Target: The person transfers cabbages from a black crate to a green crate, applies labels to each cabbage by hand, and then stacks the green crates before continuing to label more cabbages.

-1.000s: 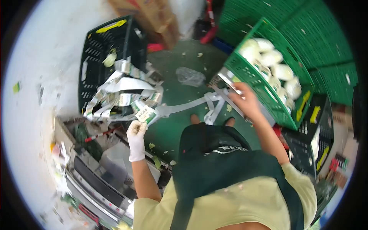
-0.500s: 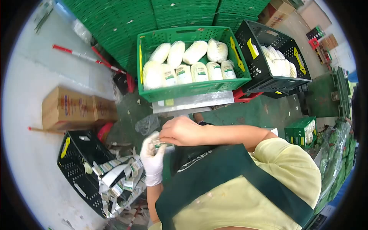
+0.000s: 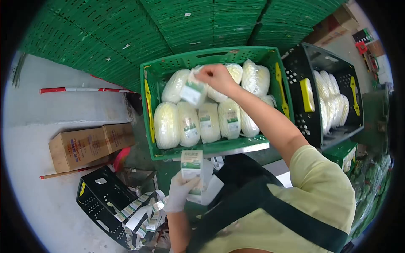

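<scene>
Along the top stands a wall of green crates (image 3: pixel 177 25), stacked. Before it is the open green crate (image 3: pixel 181 148), with one yellow clip at each end, resting on a metal surface (image 3: pixel 253 148). At its right is one black crate (image 3: pixel 310 126) with more wrapped cabbages (image 3: pixel 333 101), too overlapped for an exact count. At lower left is a tilted crate (image 3: pixel 90 202), also black, with loose label strips (image 3: pixel 145 215) spilling over its side. Two cardboard boxes (image 3: pixel 82 145) are near it.

In the green crate lie pale, oblong cabbages (image 3: pixel 166 126), wrapped in clear plastic. I can make out ten: six along the near edge, four along the far edge, some partly hidden by the arm and a label. Three in the near row show a white and green label.

The left hand (image 3: pixel 179 192), in a white glove, pinches a label roll (image 3: pixel 192 166) just outside the near edge; two printed labels show on it. The bare right hand (image 3: pixel 215 78) pinches one blurred label (image 3: pixel 193 93) by its top, over a far-row cabbage near the left corner. Whether it touches, I cannot tell.
</scene>
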